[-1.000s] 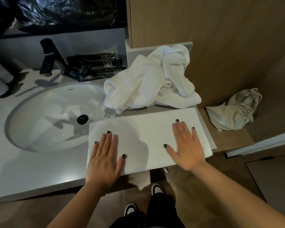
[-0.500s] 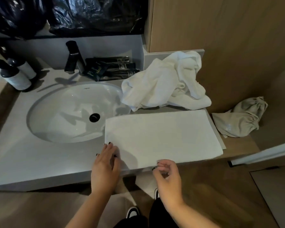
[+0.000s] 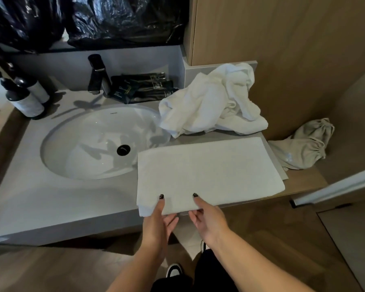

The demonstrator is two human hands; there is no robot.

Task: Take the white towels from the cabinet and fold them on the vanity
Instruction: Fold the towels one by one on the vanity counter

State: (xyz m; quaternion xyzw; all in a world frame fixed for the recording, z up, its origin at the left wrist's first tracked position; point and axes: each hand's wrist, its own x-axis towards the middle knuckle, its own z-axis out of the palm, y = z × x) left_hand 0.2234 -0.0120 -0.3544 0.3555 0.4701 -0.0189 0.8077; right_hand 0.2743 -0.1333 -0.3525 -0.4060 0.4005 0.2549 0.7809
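While the folded white towel [image 3: 207, 169] is lying on the vanity [image 3: 51, 199], its near edge is being pinched by the left hand [image 3: 156, 222], thumb above; likewise by the right hand [image 3: 209, 220].

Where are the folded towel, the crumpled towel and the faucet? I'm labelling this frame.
folded towel [image 3: 209, 167]: head view, middle of its flat top.
crumpled towel [image 3: 211, 102]: head view, centre of the heap.
faucet [image 3: 98, 75]: head view, its dark upright body.

An oval white ceramic sink [image 3: 57, 148] with a black drain [image 3: 123, 149]; behind it a black faucet [image 3: 98, 75], flat black sachets [image 3: 143, 87] and two black-topped pump bottles [image 3: 26, 98]; a beige drawstring cloth bag [image 3: 303, 146] lies on the wooden ledge
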